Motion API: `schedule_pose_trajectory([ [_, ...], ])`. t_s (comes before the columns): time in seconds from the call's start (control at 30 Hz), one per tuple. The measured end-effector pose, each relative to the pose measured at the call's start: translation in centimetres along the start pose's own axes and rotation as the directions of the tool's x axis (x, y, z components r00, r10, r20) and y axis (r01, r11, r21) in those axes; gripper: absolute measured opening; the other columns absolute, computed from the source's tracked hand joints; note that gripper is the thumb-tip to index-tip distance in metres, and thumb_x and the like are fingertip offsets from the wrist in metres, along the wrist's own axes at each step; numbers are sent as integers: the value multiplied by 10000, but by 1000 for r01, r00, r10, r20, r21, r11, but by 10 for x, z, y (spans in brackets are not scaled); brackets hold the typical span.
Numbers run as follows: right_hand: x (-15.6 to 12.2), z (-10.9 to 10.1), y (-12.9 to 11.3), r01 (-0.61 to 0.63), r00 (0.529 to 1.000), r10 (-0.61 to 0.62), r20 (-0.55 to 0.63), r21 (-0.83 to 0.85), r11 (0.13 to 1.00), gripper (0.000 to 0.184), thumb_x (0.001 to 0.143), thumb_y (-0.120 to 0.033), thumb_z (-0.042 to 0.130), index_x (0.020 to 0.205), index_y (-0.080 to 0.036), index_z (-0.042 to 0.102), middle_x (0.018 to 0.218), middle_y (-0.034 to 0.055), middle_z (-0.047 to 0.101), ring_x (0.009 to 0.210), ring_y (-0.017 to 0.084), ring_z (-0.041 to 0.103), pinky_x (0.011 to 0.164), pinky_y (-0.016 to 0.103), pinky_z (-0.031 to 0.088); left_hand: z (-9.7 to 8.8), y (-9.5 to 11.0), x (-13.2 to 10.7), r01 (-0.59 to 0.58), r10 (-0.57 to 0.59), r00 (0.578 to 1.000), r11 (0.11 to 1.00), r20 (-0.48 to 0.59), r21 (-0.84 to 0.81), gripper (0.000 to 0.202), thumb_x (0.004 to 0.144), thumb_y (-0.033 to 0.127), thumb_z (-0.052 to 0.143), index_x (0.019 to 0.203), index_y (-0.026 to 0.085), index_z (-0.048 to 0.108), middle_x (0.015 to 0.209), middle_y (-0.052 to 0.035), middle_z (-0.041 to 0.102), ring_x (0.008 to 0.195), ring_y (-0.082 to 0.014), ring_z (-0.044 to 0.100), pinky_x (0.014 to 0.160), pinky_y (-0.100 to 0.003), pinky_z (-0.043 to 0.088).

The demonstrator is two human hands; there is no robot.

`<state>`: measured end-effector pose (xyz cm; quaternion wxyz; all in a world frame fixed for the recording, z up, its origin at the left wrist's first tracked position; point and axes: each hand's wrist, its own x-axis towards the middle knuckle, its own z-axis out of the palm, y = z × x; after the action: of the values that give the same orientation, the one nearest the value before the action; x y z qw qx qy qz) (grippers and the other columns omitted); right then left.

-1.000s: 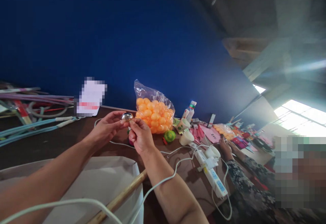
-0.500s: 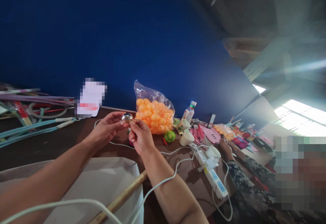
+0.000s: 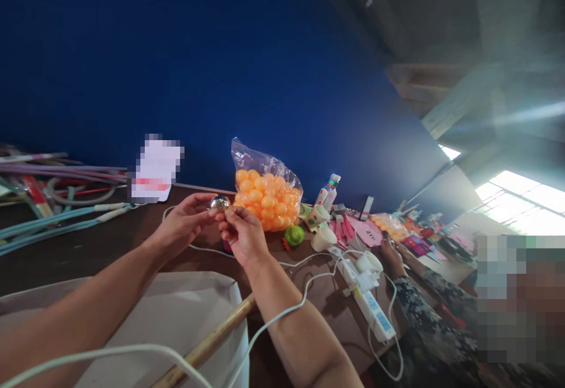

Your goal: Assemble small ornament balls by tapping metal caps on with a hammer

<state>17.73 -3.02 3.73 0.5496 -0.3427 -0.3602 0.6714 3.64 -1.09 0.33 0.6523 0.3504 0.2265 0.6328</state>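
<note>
My left hand [image 3: 183, 223] pinches a small shiny silver ball-shaped object [image 3: 219, 202] between thumb and fingertips, held above the dark brown table [image 3: 101, 246]. My right hand [image 3: 242, 236] is closed right beside it, its fingertips touching the same object from the right. Just behind my hands stands a clear plastic bag of orange balls [image 3: 266, 191]. A white cable [image 3: 273, 317] runs over my right forearm.
A white power strip [image 3: 373, 311] and paper cups [image 3: 323, 238] lie to the right, with a bottle [image 3: 329, 191] and a green round toy [image 3: 293, 235]. Coloured rods [image 3: 57, 211] lie at left. A wooden stick [image 3: 207, 344] crosses a white sheet [image 3: 176, 311]. Another person's patterned sleeve [image 3: 424, 311] rests at right.
</note>
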Motion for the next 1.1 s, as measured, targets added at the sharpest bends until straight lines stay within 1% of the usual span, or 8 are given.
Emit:
schedule_pose_trajectory([
  [0.2,-1,2,-3,-34,999,34,-16,-5,999,155,737,-196,773,724,-152,626,691,16,721,525,74,629,428,126,470,1,1,-1,9,-9,1000,1000,-4,3,363,645,137,888,969,187,733,898,-42,780,779,-150,736,736,-234,588],
  [0.37,-1,1,-3,-48,999,47,-21,-5,999,140,743,-185,765,723,-146,632,694,19,720,522,73,628,429,124,477,1,1,-2,10,-9,1000,1000,-7,15,378,634,155,898,972,188,731,900,-42,776,774,-159,736,728,-249,593],
  [0.53,-1,2,-4,-60,998,60,-29,-12,998,157,736,-194,776,716,-147,627,685,17,715,517,75,623,427,128,480,1,1,-1,8,-7,1000,1000,-13,22,386,617,159,907,960,188,732,900,-43,777,774,-158,737,723,-241,590],
  [0.7,0,2,-4,-50,998,50,-36,-3,999,154,737,-187,776,709,-142,632,674,17,715,498,71,618,422,126,487,3,1,-2,1,-1,1000,1000,-10,27,364,620,161,905,939,188,733,889,-36,775,772,-158,735,727,-246,588],
  [0.9,0,2,-4,-58,997,57,-49,-15,998,168,736,-198,788,716,-140,632,667,20,712,494,77,619,427,137,496,2,0,-2,-3,4,1000,998,-26,59,368,621,175,904,942,186,722,895,-47,776,772,-176,739,727,-268,589],
  [1.1,0,2,-2,-23,998,22,-51,-33,999,190,735,-228,798,710,-146,628,664,17,710,489,80,618,427,147,507,3,0,-1,-9,11,999,998,-33,66,386,597,181,917,928,179,719,872,-47,778,767,-184,741,705,-263,587],
])
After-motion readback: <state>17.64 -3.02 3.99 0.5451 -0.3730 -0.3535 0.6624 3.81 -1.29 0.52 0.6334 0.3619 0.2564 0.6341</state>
